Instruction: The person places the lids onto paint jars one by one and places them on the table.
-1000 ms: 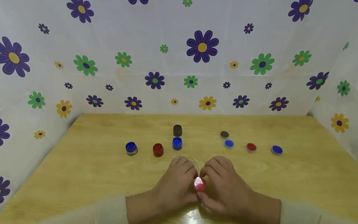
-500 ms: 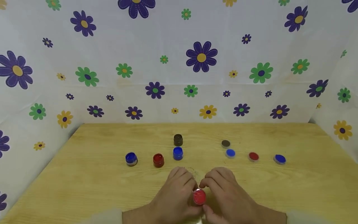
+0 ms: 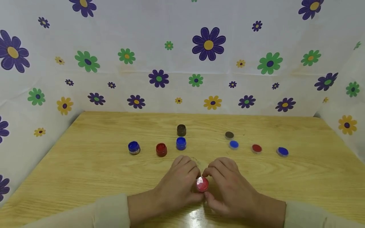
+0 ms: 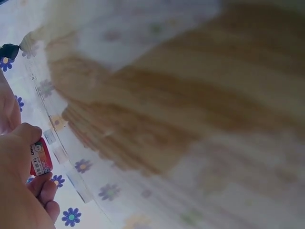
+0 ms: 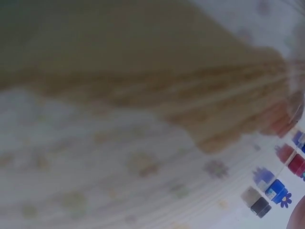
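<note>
Red-topped jar (image 3: 202, 185) btwn L hand (image 3: 179, 183) & R hand (image 3: 231, 187); both hands grip it

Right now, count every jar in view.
5: dark jar at the back; bright blue jar in front; red jar left of that; dark blue jar leftmost; red-topped jar between left hand and right hand.

White flower-printed sheeting (image 3: 137, 28) behind and alongside — yellowish wood-grain tabletop (image 3: 91, 167), bright glare (image 3: 197, 218).
</note>
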Demonstrator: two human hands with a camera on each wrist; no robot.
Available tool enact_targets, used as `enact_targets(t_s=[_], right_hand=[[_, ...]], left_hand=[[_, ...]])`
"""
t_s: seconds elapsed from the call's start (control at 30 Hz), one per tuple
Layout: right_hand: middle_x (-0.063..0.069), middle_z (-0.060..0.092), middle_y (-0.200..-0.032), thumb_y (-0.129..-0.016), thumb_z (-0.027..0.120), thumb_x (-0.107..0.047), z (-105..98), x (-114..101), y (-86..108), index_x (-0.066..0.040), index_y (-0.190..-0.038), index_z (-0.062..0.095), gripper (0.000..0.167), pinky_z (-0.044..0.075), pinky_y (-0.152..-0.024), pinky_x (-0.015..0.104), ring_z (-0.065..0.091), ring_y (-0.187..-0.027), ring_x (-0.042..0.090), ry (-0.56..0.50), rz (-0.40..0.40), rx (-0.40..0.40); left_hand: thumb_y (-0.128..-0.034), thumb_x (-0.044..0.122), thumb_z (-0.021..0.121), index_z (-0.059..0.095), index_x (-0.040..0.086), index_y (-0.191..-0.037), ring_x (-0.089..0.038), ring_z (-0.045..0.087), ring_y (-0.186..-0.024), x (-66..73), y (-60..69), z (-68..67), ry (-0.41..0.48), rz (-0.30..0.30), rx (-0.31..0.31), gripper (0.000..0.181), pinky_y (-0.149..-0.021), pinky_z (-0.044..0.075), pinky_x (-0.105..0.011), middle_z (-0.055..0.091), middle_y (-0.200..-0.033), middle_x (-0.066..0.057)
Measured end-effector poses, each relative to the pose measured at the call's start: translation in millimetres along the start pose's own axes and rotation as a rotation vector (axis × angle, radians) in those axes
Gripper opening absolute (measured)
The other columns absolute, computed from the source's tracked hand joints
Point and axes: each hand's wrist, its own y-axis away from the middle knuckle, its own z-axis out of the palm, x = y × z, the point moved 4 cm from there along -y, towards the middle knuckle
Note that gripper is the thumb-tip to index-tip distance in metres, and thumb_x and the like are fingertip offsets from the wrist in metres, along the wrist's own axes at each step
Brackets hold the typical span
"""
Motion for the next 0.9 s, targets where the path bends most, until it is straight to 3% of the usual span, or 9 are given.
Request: enact_targets(t_s=[0.47,0.9], right_hand=[[-0.004,0.056,-0.099,-0.074,0.067,-0.030,3.9,0.8,-4.1,-0.012,-0.099,0.063,0.031,0.036,-0.091,0.038,0.048,-0.098,0.017,0.021,-0.018,0.048],[-0.007,0.055,-0.097,-0.077,0.069,-0.034,1.8,0.1,-4.1,-0.015,-0.096,0.063,0.027,0.037,-0.090,0.038,0.047,-0.096,0.014,0.059,0.030,0.027]], left_hand=[[-0.0665,0.048,0.083,0.062,0.016,-0.079,-0.013,0.048,-0.086,0.2,-3.2,-2.2,-0.057,0.030,0.051,0.040,-0.090,0.039,-0.029,0.056,-0.078,0.009],[-0.0709,0.047,0.082,0.063,0.017,-0.080,-0.012,0.048,-0.086,-2.2,-4.7,-0.1,-0.036,0.013,-0.013,0.037,-0.090,0.039,-0.029,0.057,-0.079,0.009]])
